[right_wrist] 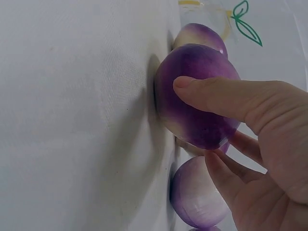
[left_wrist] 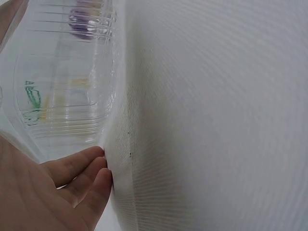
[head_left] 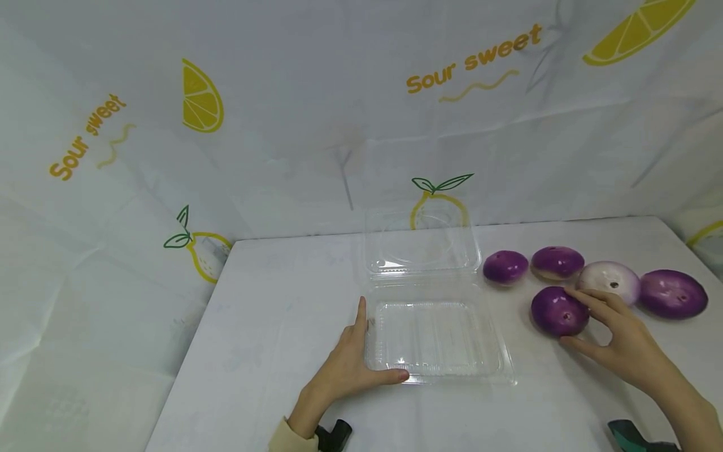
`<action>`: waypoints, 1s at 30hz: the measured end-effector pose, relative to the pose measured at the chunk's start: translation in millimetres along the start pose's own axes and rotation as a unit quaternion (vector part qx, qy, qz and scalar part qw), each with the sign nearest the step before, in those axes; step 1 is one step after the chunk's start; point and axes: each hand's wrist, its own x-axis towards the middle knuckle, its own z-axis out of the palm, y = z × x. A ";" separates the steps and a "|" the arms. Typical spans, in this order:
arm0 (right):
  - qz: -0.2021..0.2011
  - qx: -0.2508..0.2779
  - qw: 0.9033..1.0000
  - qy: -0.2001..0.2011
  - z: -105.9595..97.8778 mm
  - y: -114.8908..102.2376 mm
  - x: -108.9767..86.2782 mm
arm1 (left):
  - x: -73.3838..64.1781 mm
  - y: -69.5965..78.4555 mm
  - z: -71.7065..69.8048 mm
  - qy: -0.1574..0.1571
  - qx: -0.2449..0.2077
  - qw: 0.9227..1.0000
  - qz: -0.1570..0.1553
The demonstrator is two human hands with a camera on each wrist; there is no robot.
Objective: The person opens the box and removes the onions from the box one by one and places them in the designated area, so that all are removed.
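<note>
My right hand (head_left: 621,339) holds a glossy purple-and-white round vegetable (head_left: 556,311) between thumb and fingers. The right wrist view shows the thumb across the purple side of that vegetable (right_wrist: 192,125), with the fingers at its other side. To the left lies a clear plastic clamshell container (head_left: 432,336), its lid (head_left: 420,251) tipped back behind the tray. My left hand (head_left: 350,367) rests at the tray's near left corner, thumb along the front edge and fingers straight along the left side. In the left wrist view, the fingertips (left_wrist: 96,156) touch the container's rim.
Several more such vegetables lie behind the right hand: two purple ones (head_left: 505,268) (head_left: 557,262), a paler one (head_left: 610,280) and a larger one (head_left: 673,294). A white table (head_left: 271,339) carries everything, with a lemon-print cloth (head_left: 294,125) behind. Dark objects (head_left: 335,434) (head_left: 638,435) show near both wrists.
</note>
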 end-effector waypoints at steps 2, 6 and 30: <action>0.004 -0.003 1.000 0.000 0.0 0.1 0.0 | 0.5 -0.4 0.0 0.001 0.000 1.000 0.000; 0.006 -0.006 1.000 0.003 0.3 0.5 0.4 | 1.6 -0.8 0.2 0.002 -0.002 1.000 0.000; 0.001 -0.007 1.000 0.025 0.5 -3.6 0.0 | 1.2 0.1 -2.9 0.018 -0.009 0.999 0.038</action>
